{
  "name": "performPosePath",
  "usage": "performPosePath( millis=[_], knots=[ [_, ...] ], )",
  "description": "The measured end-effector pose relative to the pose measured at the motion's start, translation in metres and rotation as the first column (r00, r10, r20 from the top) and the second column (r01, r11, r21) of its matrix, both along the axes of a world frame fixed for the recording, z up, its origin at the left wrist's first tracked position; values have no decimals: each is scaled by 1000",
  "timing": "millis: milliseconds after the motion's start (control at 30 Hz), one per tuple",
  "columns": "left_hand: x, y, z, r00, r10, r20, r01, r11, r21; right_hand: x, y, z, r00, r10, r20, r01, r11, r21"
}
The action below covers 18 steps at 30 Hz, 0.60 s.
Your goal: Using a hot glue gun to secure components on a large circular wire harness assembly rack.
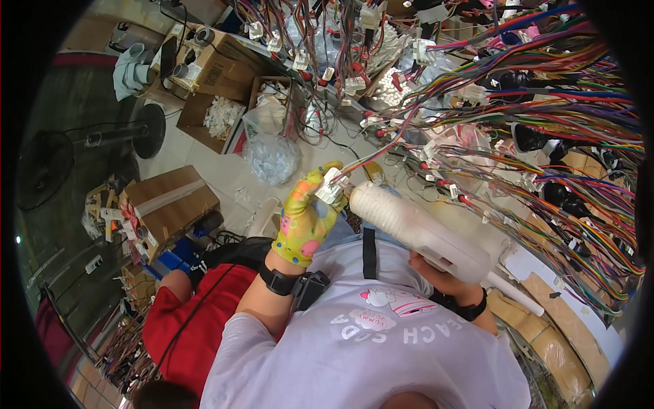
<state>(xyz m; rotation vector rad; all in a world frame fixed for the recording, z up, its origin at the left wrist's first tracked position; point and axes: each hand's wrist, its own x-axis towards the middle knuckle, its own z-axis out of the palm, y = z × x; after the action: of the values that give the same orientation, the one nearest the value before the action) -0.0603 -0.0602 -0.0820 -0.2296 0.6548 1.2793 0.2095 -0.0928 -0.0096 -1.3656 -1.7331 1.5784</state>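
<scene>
My left hand [304, 225], in a yellow glove with coloured dots, pinches a white plastic wire connector [332, 185]. Several coloured wires [381, 151] run from that connector up to the right. My right hand [426, 267] is wrapped round the underside of a white hot glue gun [436, 238]; the gun's body hides most of the fingers. The gun's front is ribbed, and a white glue stick [516, 297] juts from its rear. Its nozzle [353, 196] points left, close beside the connector; whether they touch I cannot tell.
Bundles of coloured wires with white connectors [545, 129] hang at the right and far side. Open boxes of white parts [223, 117] and a clear plastic bag [271, 157] stand far left. A taped carton [170, 201] is nearer. Someone in red [197, 324] sits at my left.
</scene>
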Motion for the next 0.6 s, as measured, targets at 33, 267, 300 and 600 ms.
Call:
performPosePath(
  millis=[33, 267, 300, 600],
  knots=[
    [0, 0, 1, 1000, -16, -6, 16, 1000, 1, 0, 1, -1, 999, 31, -30, -30, 999, 34],
    [1, 6, 13, 999, -48, -19, 48, 999, 4, -4, 0, -1, 998, -4, -63, 8, 998, 64],
    [0, 6, 12, 999, -48, -19, 48, 999, 4, -4, -1, 0, 997, -21, -70, 23, 999, 24],
    [2, 7, 4, 975, -105, -197, 120, 990, 70, 2, -9, -2, 993, -93, -74, 84, 990, -113]
  ],
)
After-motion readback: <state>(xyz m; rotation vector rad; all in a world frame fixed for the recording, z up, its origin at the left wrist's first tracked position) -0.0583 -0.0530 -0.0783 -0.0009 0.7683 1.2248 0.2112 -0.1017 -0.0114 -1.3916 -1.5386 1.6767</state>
